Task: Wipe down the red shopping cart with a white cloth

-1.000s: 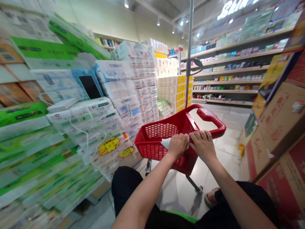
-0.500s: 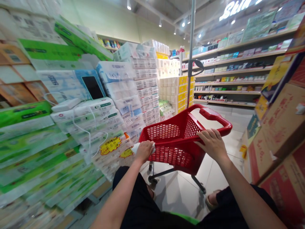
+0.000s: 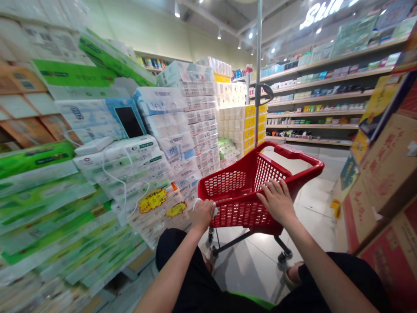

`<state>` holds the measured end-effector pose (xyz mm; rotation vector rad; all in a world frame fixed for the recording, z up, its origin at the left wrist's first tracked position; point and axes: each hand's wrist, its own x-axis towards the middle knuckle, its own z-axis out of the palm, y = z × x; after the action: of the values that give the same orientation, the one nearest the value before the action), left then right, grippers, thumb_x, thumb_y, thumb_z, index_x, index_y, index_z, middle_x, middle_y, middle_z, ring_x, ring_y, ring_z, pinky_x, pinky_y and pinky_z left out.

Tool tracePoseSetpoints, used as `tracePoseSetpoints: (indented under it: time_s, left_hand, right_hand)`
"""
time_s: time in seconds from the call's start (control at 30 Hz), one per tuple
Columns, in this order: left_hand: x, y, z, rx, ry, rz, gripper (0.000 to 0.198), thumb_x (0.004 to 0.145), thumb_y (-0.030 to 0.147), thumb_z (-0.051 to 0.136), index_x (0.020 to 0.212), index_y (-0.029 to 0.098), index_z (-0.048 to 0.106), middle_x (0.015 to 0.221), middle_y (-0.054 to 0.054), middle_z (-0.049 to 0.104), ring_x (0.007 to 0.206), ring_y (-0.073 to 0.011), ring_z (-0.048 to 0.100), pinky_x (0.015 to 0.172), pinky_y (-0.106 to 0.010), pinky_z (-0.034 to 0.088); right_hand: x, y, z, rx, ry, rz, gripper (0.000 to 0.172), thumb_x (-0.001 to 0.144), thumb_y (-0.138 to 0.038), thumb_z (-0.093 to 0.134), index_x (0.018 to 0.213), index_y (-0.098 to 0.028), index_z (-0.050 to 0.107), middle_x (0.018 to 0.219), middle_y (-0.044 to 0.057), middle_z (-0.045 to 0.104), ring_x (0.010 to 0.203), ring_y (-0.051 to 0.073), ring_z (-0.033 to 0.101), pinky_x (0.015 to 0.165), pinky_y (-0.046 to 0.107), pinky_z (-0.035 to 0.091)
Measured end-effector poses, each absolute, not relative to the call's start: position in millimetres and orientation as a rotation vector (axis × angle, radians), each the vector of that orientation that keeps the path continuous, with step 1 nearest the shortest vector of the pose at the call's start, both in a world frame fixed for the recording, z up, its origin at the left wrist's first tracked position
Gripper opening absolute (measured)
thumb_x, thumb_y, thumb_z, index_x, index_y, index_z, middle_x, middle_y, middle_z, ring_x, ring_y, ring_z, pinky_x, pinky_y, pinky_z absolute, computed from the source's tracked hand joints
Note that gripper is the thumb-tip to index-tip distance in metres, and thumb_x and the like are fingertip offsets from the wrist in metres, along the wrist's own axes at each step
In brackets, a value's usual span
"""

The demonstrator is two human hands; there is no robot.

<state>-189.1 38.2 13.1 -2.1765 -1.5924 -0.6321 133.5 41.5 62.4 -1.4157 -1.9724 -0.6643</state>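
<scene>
A red plastic shopping cart (image 3: 241, 214) stands in front of me, turned sideways, with its handle to the right. My left hand (image 3: 202, 216) is closed around a crumpled white cloth (image 3: 215, 211), pressed to the basket's front left corner; whether it is cloth or tissue is hard to tell. Over the basket's near rim lies my right hand (image 3: 276, 201), its fingers reaching over the top edge and its thumb on the near side, gripping the rim. No goods show in the visible part of the basket. The cart's wheels rest on pale floor tiles between my feet.
Stacked tissue packs (image 3: 120, 161) rise close on the left, with a phone (image 3: 129, 121) and a white cable on them. Cardboard boxes (image 3: 391, 165) line the right side. A metal pole (image 3: 258, 65) stands behind the cart, before stocked shelves (image 3: 312, 113).
The cart has shifted slightly to the right. My right hand has slid left along the rim, away from the handle. My left hand, with the white cloth, has moved a little right with the corner.
</scene>
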Motion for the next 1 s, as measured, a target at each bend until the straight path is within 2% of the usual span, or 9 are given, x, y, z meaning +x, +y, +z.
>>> tracePoseSetpoints:
  time_s: [0.1,0.2,0.33,0.5,0.63,0.8,1.0]
  left_hand:
    - [-159,24,15,-2.198,-1.571,-0.654,0.024,0.1,0.028,0.037,0.094,0.02,0.058,0.088,-0.005,0.058,0.084,-0.021,0.052,0.084,-0.038,0.038]
    - [-122,10,13,-2.249,-1.526,-0.696,0.022,0.099,0.028,0.037,0.096,0.019,0.058,0.09,-0.006,0.059,0.084,-0.0218,0.054,0.082,-0.039,0.041]
    - [-78,-6,8,-2.376,-1.382,-0.747,0.024,0.099,0.026,0.037,0.112,0.017,0.055,0.1,-0.009,0.062,0.09,-0.0226,0.056,0.084,-0.039,0.044]
    - [-63,-13,7,-2.594,-1.074,-0.68,0.034,0.099,0.035,0.04,0.125,0.017,0.05,0.104,-0.009,0.063,0.093,-0.0222,0.058,0.088,-0.038,0.045]
    - [-91,3,10,-2.71,-0.844,-0.555,0.034,0.099,0.042,0.04,0.122,0.021,0.053,0.108,-0.007,0.062,0.101,-0.0218,0.056,0.098,-0.039,0.04]
    - [-135,34,16,-2.663,-0.995,-0.516,0.028,0.099,0.039,0.043,0.117,0.024,0.056,0.11,-0.005,0.059,0.108,-0.0204,0.052,0.107,-0.041,0.034]
    - [-143,46,13,-2.601,-1.122,-0.543,0.018,0.097,0.034,0.049,0.111,0.025,0.057,0.105,-0.003,0.058,0.103,-0.0198,0.052,0.101,-0.039,0.038]
  right_hand:
    - [97,32,42,-1.346,-2.034,-0.543,0.039,0.1,-0.041,0.035,0.128,-0.023,0.055,0.129,0.008,0.059,0.13,0.025,0.042,0.115,0.051,0.018]
    - [72,20,32,-1.282,-2.112,-0.402,0.035,0.1,-0.039,0.035,0.126,-0.026,0.056,0.123,0.005,0.062,0.126,0.022,0.045,0.117,0.049,0.016]
    - [78,9,30,-1.267,-2.171,-0.252,0.033,0.1,-0.038,0.034,0.106,-0.028,0.064,0.106,0.002,0.065,0.113,0.02,0.052,0.117,0.049,0.016]
    - [128,6,29,-1.214,-2.105,0.025,0.047,0.102,-0.031,0.021,0.089,-0.028,0.066,0.091,0.0,0.065,0.102,0.016,0.055,0.116,0.046,0.019]
    - [156,8,29,-1.151,-2.068,0.139,0.051,0.102,-0.034,0.021,0.076,-0.026,0.065,0.084,0.0,0.066,0.094,0.017,0.057,0.113,0.047,0.023]
    - [162,14,34,-1.167,-2.075,0.118,0.054,0.101,-0.033,0.018,0.073,-0.025,0.063,0.084,0.0,0.066,0.093,0.017,0.057,0.112,0.046,0.025]
    - [150,26,41,-1.267,-2.135,-0.011,0.048,0.1,-0.043,0.029,0.069,-0.024,0.06,0.076,0.0,0.064,0.087,0.017,0.058,0.111,0.047,0.025]
